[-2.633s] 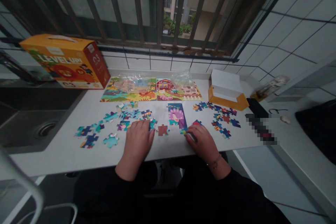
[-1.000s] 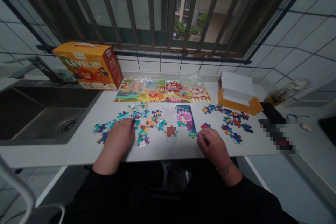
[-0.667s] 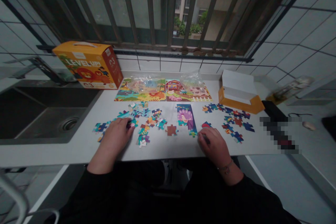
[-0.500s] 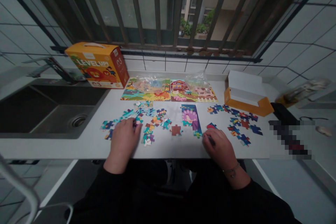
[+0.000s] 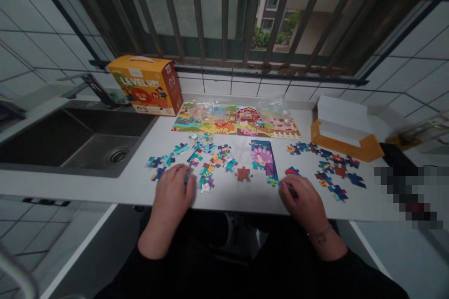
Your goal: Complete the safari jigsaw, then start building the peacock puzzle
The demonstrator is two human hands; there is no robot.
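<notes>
The left hand [image 5: 172, 190] is laid palm down near the front edge of the desk [image 5: 231, 196], its fingers curled over a puzzle piece [image 5: 188, 175]; whether the piece is gripped cannot be told. The right hand [image 5: 303, 201] is loosely closed on the desk, something dark pinched under its fingertips. Bare white surface is left between the hands. Loose pieces [image 5: 203, 159] are scattered ahead of the left hand, an assembled strip [image 5: 264, 159] and further pieces [image 5: 329, 168] ahead of the right. A sink [image 5: 70, 142] borders the left end. An orange box [image 5: 147, 84], finished puzzles [image 5: 235, 121] and an open carton [image 5: 345, 128] are lined along the tiled wall under a barred window.
</notes>
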